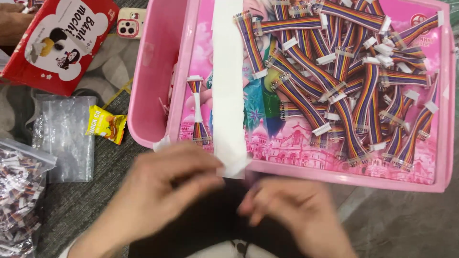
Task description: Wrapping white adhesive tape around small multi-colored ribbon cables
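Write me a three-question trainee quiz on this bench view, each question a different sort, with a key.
1. True or false: the pile of rainbow ribbon cables lies on the pink tray.
2. Multiple choice: the left hand touches the near end of which thing? A) the white strip B) the yellow snack packet C) the red box
3. Fill in: one folded cable lies apart from the pile, to the ____ of the white strip.

Key: 1 true. 2 A. 3 left. The right hand is too blurred to tell what it holds.
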